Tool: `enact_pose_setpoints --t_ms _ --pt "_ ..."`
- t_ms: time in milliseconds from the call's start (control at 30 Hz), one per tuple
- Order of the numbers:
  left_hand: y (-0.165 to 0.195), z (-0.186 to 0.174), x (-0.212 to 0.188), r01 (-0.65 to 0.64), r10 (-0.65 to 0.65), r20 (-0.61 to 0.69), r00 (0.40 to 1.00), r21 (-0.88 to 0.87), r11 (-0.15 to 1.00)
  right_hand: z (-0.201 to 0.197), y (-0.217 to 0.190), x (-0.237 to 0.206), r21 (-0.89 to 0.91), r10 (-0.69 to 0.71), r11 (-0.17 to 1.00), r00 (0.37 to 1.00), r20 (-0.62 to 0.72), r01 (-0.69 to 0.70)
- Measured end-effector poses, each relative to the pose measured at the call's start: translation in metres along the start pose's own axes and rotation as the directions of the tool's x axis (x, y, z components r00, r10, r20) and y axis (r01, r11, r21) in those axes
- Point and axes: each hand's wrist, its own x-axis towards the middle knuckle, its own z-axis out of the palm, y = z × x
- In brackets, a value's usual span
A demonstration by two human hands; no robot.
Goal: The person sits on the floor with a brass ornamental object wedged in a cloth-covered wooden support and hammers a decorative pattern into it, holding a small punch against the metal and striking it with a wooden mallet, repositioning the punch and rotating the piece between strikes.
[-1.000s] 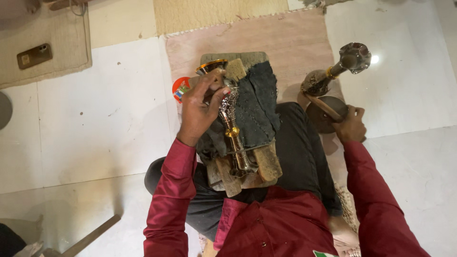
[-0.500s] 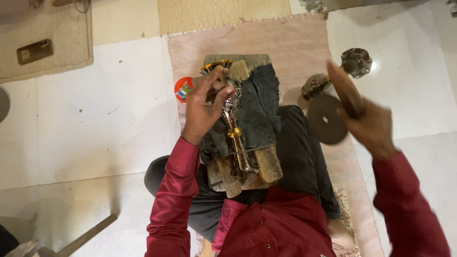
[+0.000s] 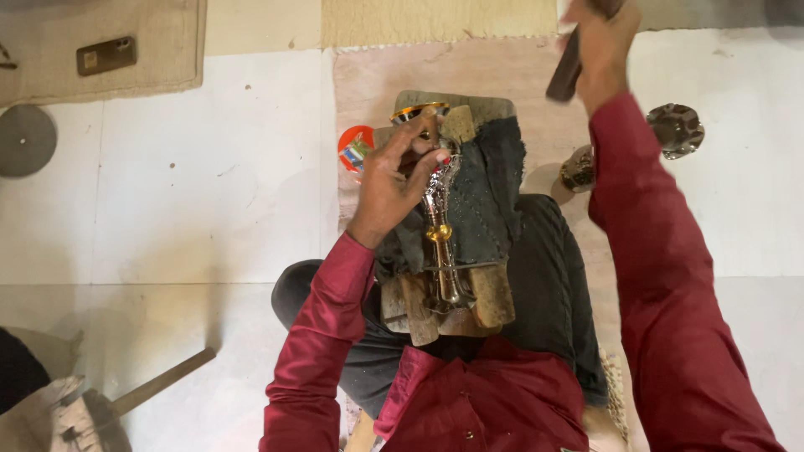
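Person seated on the tiled floor [image 3: 167, 209], a wooden block [image 3: 494, 297] wrapped in dark cloth [image 3: 490, 201] resting lengthwise on the lap; a slim metal stem piece [image 3: 441, 251], silver with a brass knob at its middle, lies along the block's centre, its foot toward the near edge, its cup end toward the far edge.

Left hand [image 3: 398, 180] closed narrow on the upper part of the stem, fingers pinching it down against the cloth near the block's far-left corner; right hand [image 3: 605, 46] lifted high above the far-right corner, fist shut on the dark handle of a striking tool [image 3: 565, 71], head out of view.

Step in hand, as I read it: a blow wound up, work pinned and waiting; the next move would call for a true downstroke onto the metal, clear of the pinching fingers, with the stem kept from rolling.

Beyond the block's right edge, on the pink mat [image 3: 544, 75]: a brass-toned part [image 3: 578, 172] and a fluted silver dish [image 3: 677, 130], well apart from the hands.
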Motion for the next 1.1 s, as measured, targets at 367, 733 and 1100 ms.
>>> enact_pose_setpoints --t_ms 367,733,1100 --pt "0.015 -0.013 -0.008 0.109 -0.103 0.148 0.984 -0.035 0.993 -0.051 -0.032 -0.165 -0.580 0.232 0.813 0.882 0.410 0.056" --pt "0.021 -0.010 -0.016 -0.178 0.120 0.204 0.972 0.296 0.939 -0.070 -0.030 -0.181 -0.716 -0.115 0.296 0.768 0.630 0.632" --pt "0.001 0.000 -0.023 -0.204 0.184 0.098 0.978 0.266 0.942 -0.072 -0.070 -0.178 -0.592 -0.277 0.500 0.764 0.583 0.633"
